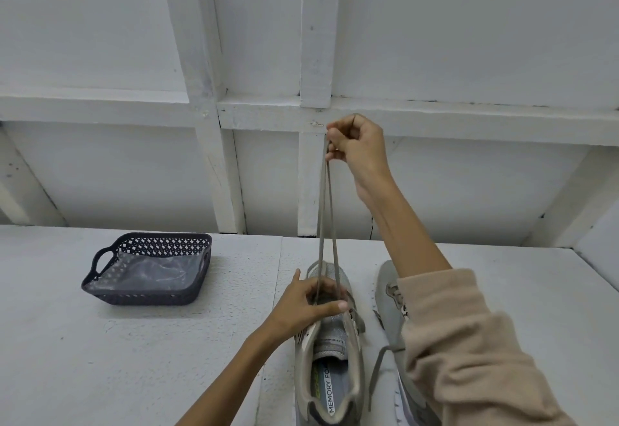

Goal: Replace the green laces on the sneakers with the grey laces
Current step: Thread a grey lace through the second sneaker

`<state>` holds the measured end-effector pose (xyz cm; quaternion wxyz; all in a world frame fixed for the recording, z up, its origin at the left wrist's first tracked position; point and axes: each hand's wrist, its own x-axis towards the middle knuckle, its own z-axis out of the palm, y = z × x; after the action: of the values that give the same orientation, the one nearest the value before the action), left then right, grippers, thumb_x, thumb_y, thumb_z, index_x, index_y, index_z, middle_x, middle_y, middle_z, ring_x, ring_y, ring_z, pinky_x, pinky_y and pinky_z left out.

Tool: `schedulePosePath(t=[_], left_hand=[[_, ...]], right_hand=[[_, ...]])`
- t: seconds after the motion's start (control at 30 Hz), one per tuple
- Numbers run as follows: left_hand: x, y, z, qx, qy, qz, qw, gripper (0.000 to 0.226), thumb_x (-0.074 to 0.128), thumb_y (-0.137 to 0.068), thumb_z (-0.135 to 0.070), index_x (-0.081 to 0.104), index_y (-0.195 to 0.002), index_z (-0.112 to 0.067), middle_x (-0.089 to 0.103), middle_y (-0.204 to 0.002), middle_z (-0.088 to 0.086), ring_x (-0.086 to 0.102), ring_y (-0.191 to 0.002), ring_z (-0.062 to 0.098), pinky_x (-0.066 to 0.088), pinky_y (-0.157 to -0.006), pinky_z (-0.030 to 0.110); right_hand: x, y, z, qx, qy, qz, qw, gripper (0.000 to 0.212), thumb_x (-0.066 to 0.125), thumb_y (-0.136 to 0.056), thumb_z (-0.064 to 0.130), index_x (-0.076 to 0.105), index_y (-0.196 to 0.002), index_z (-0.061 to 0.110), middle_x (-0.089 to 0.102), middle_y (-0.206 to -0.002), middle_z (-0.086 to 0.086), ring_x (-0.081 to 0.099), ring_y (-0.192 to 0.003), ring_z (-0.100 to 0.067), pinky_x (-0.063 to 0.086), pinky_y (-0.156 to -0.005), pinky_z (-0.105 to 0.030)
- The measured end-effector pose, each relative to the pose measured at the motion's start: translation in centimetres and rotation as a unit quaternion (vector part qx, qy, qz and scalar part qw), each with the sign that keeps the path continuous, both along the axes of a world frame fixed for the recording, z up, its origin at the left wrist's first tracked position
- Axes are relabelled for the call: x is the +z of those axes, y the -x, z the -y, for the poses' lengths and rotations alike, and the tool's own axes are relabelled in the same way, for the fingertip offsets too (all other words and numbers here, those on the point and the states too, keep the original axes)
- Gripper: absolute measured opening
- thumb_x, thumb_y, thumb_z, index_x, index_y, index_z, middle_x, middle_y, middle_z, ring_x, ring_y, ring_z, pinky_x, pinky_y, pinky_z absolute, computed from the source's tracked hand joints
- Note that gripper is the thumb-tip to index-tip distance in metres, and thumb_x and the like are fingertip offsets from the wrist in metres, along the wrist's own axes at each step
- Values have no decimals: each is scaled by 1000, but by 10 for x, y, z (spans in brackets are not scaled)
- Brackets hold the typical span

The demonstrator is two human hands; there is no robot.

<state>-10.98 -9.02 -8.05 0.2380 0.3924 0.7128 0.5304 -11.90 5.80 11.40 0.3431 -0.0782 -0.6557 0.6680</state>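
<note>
Heel nearest, the sneaker [330,345] points toward the far edge of the table [134,358]; left hand [311,305] grips its middle, right hand [360,149] pinches both lace [332,211] strands directly above.

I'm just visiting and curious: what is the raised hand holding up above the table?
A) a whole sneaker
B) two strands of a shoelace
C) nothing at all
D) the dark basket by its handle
B: the right hand pinches both strands of the lace, which run down taut to the sneaker that the left hand grips on the table.
</note>
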Motion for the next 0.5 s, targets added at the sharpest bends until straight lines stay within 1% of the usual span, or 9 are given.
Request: schedulePosePath(t=[0.07,0.1,0.13,0.2,0.27,0.3,0.37,0.43,0.5], left_hand=[[2,1,0,8,-5,-3,1000,24,66,-83,-44,73,-91,-22,74,-97,-11,66,-99,1,-8,-119,47],[2,1,-1,15,-8,0,1000,23,63,-87,-41,74,-89,-21,74,-95,-11,65,-100,1,-7,-119,48],[2,1,-2,24,-11,7,1000,22,60,-90,-38,74,-88,-21,74,-94,-11,66,-100,2,-5,-119,49],[2,1,-5,34,-32,44,998,27,59,-91,-43,74,-87,-20,75,-92,-6,68,-98,10,5,-118,56],[2,2,-7,49,-52,92,993,34,60,-87,-51,74,-88,-19,75,-92,1,70,-96,20,22,-113,62],[4,2,-7,63,-55,108,991,34,62,-86,-50,74,-88,-18,75,-92,4,70,-95,23,31,-109,61],[7,2,-11,79,-65,123,987,24,65,-89,-38,75,-88,-16,74,-93,9,69,-95,27,44,-99,58],[9,1,-15,86,-80,123,985,18,65,-90,-30,75,-92,-15,72,-96,13,67,-97,30,48,-95,55],[11,-3,-19,95,-98,132,982,23,65,-87,-36,74,-97,-17,70,-101,13,65,-101,33,52,-93,50]], right_hand=[[-13,6,-5,33,6,29,999,14,52,-92,-11,61,-96,0,58,-82,-8,57,-61,-12,57,-60,-24],[-21,7,-9,58,0,66,996,20,54,-92,-10,62,-107,0,59,-92,-10,60,-66,-14,58,-62,-25],[-30,6,-15,78,-21,116,990,33,56,-92,-7,59,-123,3,59,-111,-10,62,-73,-17,59,-62,-26],[-49,0,-27,82,-137,236,959,60,61,-92,3,40,-146,18,39,-149,-2,65,-89,-22,60,-64,-29],[-65,-10,-36,41,-254,333,907,70,65,-91,12,30,-151,27,27,-157,1,68,-92,-29,59,-73,-36],[-72,-17,-40,22,-272,367,889,67,66,-91,18,34,-149,26,34,-154,-3,69,-85,-32,59,-72,-37],[-83,-30,-46,39,-255,438,861,49,64,-92,34,53,-133,9,60,-127,-13,71,-73,-32,57,-60,-33],[-92,-44,-47,127,-264,521,801,59,55,-91,54,66,-107,-2,72,-97,-16,71,-67,-28,53,-53,-28],[-108,-54,-44,210,-266,550,764,64,55,-87,64,72,-96,3,74,-91,-12,70,-68,-23,52,-56,-28]])
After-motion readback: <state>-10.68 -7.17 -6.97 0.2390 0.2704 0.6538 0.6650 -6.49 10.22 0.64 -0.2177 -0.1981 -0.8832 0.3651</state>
